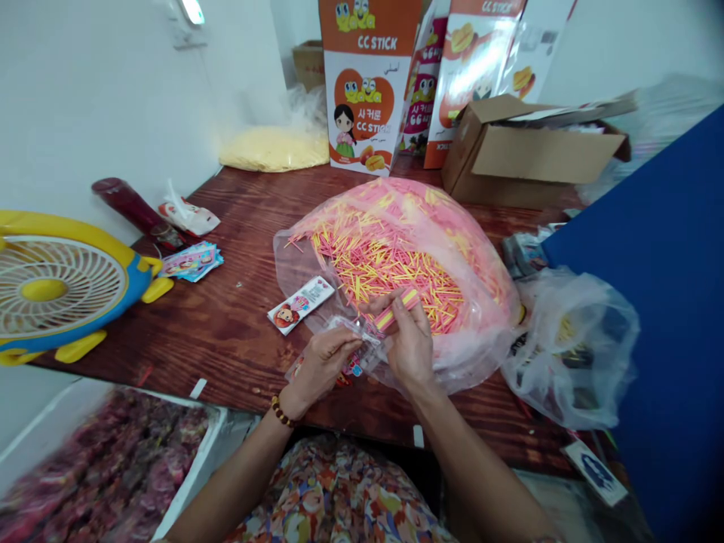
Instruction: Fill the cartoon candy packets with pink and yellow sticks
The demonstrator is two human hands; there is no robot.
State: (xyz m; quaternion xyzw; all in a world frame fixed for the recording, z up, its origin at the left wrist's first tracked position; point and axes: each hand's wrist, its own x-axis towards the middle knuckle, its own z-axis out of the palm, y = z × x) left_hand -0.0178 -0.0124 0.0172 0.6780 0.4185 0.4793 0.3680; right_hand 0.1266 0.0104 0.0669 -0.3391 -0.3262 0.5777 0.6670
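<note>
One dark brown wooden worktop [226, 324] carries everything. Flat blue panel [667, 302] fills the right edge. Big clear plastic bag of loose pink and yellow sticks [407, 249] sits mid-worktop, its open mouth facing us. Yellow and blue plastic fan [50, 283] is at far left, well apart from the bag. Open brown cardboard box [526, 151] sits behind the bag to the right, with an orange and white printed "CC STICK" carton [365, 83] upright to its left. Crumpled clear plastic bag [571, 347] lies just right of the big bag, touching it.

Our left hand [320, 362] is closed, pinching a small clear plastic pouch [362, 332] at the big bag's near edge. Our right hand [410, 343] is closed on a short bundle of pink and yellow sticks [399, 308], held over the bag's mouth with its lower end at the pouch opening; we can't tell whether it's inside. Small printed flat sachet [299, 303] lies on the worktop just left of both hands, touching neither.
</note>
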